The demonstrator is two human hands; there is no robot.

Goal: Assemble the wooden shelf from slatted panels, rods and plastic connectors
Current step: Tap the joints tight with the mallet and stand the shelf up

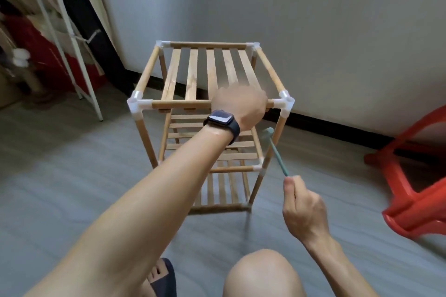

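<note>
Shelf (193,67) stands whole, three tiers; my left hand (240,106) rests on top rod (183,104) (grip blurred, cannot tell), right hand (305,210) grasps hammer (276,152); only tapping seems left.

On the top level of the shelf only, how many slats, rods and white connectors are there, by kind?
Slats: 5
Rods: 4 (left hand grips the front rod)
White connectors: 4
Total: 13

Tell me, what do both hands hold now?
Left hand: on the front top wooden rod; grip cannot be told.
Right hand: holds thin green hammer.
</note>
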